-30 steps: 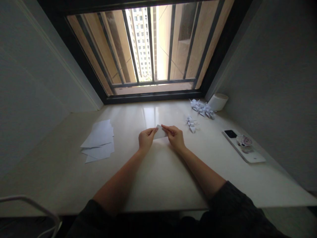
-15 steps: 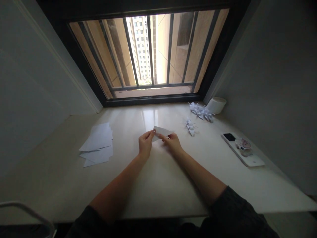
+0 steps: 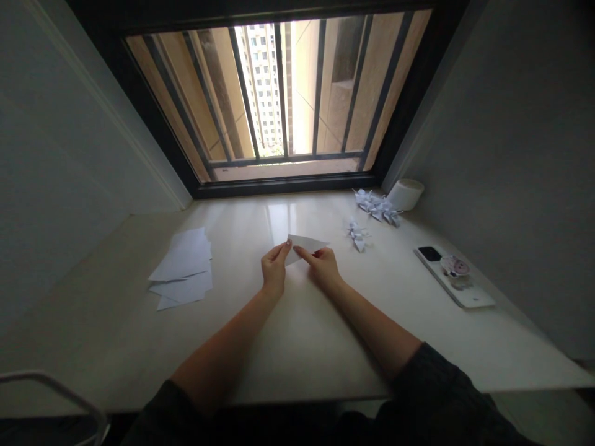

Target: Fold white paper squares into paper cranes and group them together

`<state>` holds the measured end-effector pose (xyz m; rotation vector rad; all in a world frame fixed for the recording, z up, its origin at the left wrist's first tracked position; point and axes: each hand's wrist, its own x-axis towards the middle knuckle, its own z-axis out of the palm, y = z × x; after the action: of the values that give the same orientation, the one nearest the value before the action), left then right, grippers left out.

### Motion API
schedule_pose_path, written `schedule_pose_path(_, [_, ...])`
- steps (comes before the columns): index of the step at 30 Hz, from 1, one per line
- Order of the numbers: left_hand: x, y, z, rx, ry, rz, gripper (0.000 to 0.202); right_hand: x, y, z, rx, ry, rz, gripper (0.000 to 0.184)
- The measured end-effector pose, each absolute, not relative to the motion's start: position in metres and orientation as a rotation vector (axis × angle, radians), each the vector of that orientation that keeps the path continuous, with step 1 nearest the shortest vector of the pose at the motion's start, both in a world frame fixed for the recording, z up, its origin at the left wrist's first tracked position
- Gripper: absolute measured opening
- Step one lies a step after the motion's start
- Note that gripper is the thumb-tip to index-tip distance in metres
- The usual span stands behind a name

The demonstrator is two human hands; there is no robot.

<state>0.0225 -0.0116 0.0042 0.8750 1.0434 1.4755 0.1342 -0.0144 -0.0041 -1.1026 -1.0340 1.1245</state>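
Observation:
A folded piece of white paper (image 3: 307, 243) is held up between both hands over the middle of the white counter (image 3: 297, 347). My left hand (image 3: 275, 265) pinches its left corner between thumb and fingers. From the right, my right hand (image 3: 323, 263) grips the lower edge, with the thumb lying on the near face and the fingers behind, partly hidden. The paper comes to a point at its right end. Off to the left lies a loose stack of white paper sheets (image 3: 181, 266).
Small folded paper pieces (image 3: 357, 236) lie right of my hands, with a larger cluster of folded paper pieces (image 3: 376, 205) behind, beside a white roll (image 3: 405, 194). A phone (image 3: 453, 275) with a round grip lies at right. A barred window (image 3: 286, 179) stands behind the counter.
My right thumb has drawn slightly back from the left hand along the paper, and more of the paper's pointed right end shows. The left hand keeps its pinch.

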Motion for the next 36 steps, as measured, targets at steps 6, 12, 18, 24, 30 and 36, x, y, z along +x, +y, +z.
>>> schedule_pose_path(6, [0.024, -0.010, 0.002, 0.860, 1.043, 1.440, 0.036, 0.132, -0.014, -0.006, -1.188, -1.046, 1.044, 0.037])
schedule_pose_path(12, [0.022, -0.008, -0.002, 0.914, 1.066, 1.486, 0.033, 0.134, -0.015, -0.010, -1.256, -1.170, 1.038, 0.041])
schedule_pose_path(18, [0.023, -0.006, -0.006, 0.936, 1.069, 1.535, 0.029, 0.136, -0.012, -0.013, -1.414, -1.215, 0.824, 0.046])
schedule_pose_path(24, [0.022, -0.002, -0.010, 0.908, 1.064, 1.580, 0.027, 0.137, -0.012, -0.014, -1.428, -1.230, 0.859, 0.047])
schedule_pose_path(30, [0.019, 0.001, -0.012, 0.853, 1.069, 1.611, 0.027, 0.140, -0.013, -0.012, -1.365, -1.278, 0.969, 0.046])
schedule_pose_path(36, [0.020, 0.000, -0.013, 0.870, 1.081, 1.634, 0.026, 0.142, -0.011, -0.010, -1.389, -1.270, 0.915, 0.043])
